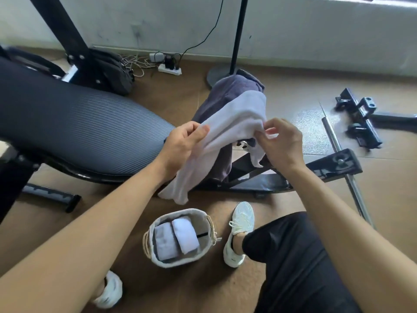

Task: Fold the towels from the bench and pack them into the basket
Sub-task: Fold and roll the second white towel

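Left hand point(185, 141) pinches the upper left edge of the pale towel point(230, 123), thumb on top of the cloth. Right hand point(282, 143) pinches the upper right edge with curled fingertips. The towel hangs unfolded between them, and its lower corner droops above the basket.

Nearest: basket point(176, 262) upright on the floor point(67, 222), just beside the right shoe point(239, 231). The left shoe point(110, 290) sits nearer, partly hidden by the forearm. Two folded towels lie side by side inside the basket: grey towel point(165, 241) on the left, white towel point(186, 236) on the right. A gap shows along the right wall. A strip of floor shows between the basket rim and the bench frame.

Middle: ribbed dark surface point(79, 127) runs off to the left, its narrow end just beside the left hand. A dark towel point(228, 91) is draped over a raised part at the bench's end. It lies behind the pale towel and touches it.

Right: steel bar point(347, 168) lies on the floor, well apart from the hands.

Farthest: round stand base point(217, 75) and power strip point(169, 70) at the foot of the wall.
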The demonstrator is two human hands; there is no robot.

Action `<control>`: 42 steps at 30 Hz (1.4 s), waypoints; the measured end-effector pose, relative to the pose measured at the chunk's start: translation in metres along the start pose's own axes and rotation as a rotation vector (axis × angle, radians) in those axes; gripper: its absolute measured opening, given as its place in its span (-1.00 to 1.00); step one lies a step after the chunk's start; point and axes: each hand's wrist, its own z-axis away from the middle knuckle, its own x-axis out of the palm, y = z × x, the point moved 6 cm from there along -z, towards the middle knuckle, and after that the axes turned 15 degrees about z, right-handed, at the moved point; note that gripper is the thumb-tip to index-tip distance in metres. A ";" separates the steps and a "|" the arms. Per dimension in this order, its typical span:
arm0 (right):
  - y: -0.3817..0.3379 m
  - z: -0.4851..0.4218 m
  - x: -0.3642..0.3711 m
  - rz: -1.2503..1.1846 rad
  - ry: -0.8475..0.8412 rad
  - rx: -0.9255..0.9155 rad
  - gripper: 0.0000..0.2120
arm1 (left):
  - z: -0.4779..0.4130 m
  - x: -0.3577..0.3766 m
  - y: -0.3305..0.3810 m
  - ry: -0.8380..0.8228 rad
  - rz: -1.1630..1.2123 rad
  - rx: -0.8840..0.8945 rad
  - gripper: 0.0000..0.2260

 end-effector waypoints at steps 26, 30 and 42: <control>-0.112 0.247 0.092 -0.161 -1.157 -0.461 -0.77 | 0.265 -0.091 -0.035 0.033 -0.416 -0.204 -0.93; -0.100 0.253 0.106 -0.098 -1.174 -0.507 -0.75 | 0.292 -0.135 -0.055 0.191 -0.385 -0.334 -0.90; -0.042 0.208 0.133 0.010 -0.952 -0.273 -0.92 | 0.323 -0.208 -0.093 0.693 -0.481 -0.391 -0.92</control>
